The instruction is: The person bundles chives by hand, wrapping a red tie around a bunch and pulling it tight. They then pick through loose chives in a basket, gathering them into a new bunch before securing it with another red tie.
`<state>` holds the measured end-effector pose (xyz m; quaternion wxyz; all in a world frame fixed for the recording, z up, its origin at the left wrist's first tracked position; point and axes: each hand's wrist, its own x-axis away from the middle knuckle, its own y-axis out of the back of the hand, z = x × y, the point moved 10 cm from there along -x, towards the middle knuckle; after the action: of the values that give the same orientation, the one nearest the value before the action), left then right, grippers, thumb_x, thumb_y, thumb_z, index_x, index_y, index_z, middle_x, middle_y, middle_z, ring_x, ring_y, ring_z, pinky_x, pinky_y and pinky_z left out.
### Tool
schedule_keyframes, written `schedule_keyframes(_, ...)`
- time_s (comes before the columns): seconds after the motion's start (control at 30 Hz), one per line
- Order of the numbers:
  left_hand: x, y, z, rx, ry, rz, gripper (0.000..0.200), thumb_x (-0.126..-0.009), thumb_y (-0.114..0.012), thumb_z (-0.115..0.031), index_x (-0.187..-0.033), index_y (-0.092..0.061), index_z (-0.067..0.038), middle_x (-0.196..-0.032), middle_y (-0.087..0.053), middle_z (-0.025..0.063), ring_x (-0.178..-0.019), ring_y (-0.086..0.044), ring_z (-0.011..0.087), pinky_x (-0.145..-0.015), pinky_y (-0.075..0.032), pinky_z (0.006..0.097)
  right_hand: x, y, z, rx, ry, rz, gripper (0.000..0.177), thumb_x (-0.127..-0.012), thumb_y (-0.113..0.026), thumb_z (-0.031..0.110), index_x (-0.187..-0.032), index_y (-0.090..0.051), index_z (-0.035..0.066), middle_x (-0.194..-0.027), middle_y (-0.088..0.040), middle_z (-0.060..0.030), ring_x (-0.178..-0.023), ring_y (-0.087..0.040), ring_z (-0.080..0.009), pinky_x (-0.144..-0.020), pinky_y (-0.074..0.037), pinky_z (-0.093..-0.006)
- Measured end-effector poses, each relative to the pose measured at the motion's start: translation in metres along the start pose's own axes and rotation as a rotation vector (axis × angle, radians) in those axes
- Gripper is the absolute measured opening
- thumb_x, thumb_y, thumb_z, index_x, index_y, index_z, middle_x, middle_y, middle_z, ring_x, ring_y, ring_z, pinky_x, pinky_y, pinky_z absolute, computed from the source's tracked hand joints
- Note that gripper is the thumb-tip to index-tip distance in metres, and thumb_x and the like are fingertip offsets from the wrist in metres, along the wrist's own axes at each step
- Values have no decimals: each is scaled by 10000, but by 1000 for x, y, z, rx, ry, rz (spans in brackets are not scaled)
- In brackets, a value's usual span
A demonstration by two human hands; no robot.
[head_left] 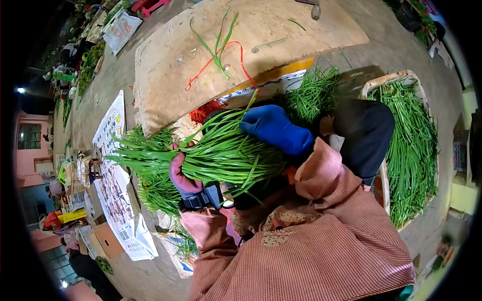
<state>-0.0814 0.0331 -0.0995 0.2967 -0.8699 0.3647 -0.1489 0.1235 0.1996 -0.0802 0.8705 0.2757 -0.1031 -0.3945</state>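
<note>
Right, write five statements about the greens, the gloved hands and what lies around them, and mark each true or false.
1. The right hand wears a blue glove. True.
2. The left hand is bare. False: it wears a purple glove.
3. Both hands are on the bundle of greens. True.
4. The basket holds red peppers. False: it holds green stalks.
5. A red string lies on the board. True.

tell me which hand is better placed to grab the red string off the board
Probably the right hand: it lies on top of the bunch of greens and is nearer the red string on the board. The left hand is clamped round the bunch, carrying it.
</note>
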Motion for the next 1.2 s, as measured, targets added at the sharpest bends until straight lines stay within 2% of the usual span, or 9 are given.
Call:
schedule_keyframes(0.17, 4, -12, -1, 188, 164, 81, 348, -820, -527, -91, -1161, -457, -96, -1073, -507, 194, -968, -531, 297, -857, -448, 453, 29, 89, -70, 228, -154, -233, 237, -750, -563, 326, -756, -624, 97, -719, -592, -159, -688, -580, -355, -619, -461, -423)
schedule_keyframes(0.43, -3, 14, -9, 307, 179, 138, 303, -822, -529, -78, -1119, -474, -98, -1031, -496, 190, -949, -535, 283, -856, -444, 500, 82, 163, -127, 629, -561, 24, 218, -735, -617, 312, -798, -662, 108, -627, -620, -105, -611, -613, -271, -601, -486, -374)
schedule_keyframes(0.57, -5, 18, -9, 220, 192, 126, 251, -817, -530, -99, -1068, -515, -95, -1059, -470, 142, -972, -496, 264, -867, -426, 447, 48, 104, -64, 315, -175, -48, 399, -715, -655, 322, -1049, -622, 105, -966, -618, -155, -872, -593, -311, -766, -476, -353)
schedule_keyframes(0.63, -6, 22, -8, 194, 178, 99, 280, -821, -531, -95, -1100, -503, -94, -1061, -473, 143, -974, -497, 260, -867, -427, 443, 34, 73, -32, 159, 133, -120, 328, -737, -667, 251, -1012, -634, 76, -913, -639, -131, -733, -629, -252, -675, -499, -315)
schedule_keyframes(0.73, -5, 8, -5, 268, 218, 190, 293, -819, -529, -77, -1110, -495, -74, -1053, -481, 154, -976, -498, 254, -885, -413, 432, 25, 46, -6, -489, -137, 36, 247, -758, -668, 172, -978, -646, 63, -813, -643, -88, -590, -609, -145, -551, -488, -256)
schedule_keyframes(0.83, -7, 7, -5, 219, 206, 153, 366, -815, -532, -69, -1167, -433, -63, -1054, -467, 171, -962, -502, 247, -885, -413, 423, 13, 42, 45, -558, -38, 135, 168, -770, -665, 121, -923, -655, 53, -697, -610, -40, -506, -544, -54, -462, -443, -207)
schedule_keyframes(0.97, -6, 2, -4, 219, 197, 120, 403, -815, -524, -55, -1199, -398, -55, -1057, -458, 175, -956, -505, 242, -878, -418, 408, 3, 6, 75, 163, 470, -33, 117, -745, -646, 132, -850, -659, 81, -686, -608, -110, -562, -589, -223, -517, -464, -325)
schedule_keyframes(1.1, -8, 5, -5, 218, 189, 85, 370, -806, -525, -40, -1161, -421, -31, -1041, -464, 169, -970, -500, 231, -868, -424, 379, -7, -7, 42, 63, 391, -89, 112, -725, -635, 165, -816, -650, 102, -732, -605, -142, -633, -588, -299, -558, -465, -373)
schedule_keyframes(1.2, -8, -3, -4, 257, 193, 181, 345, -817, -516, -54, -1146, -417, -16, -1012, -499, 169, -952, -513, 233, -871, -420, 375, 1, 16, 28, -335, 153, -75, 101, -778, -634, 141, -812, -638, 45, -674, -607, -83, -537, -568, -164, -484, -444, -301)
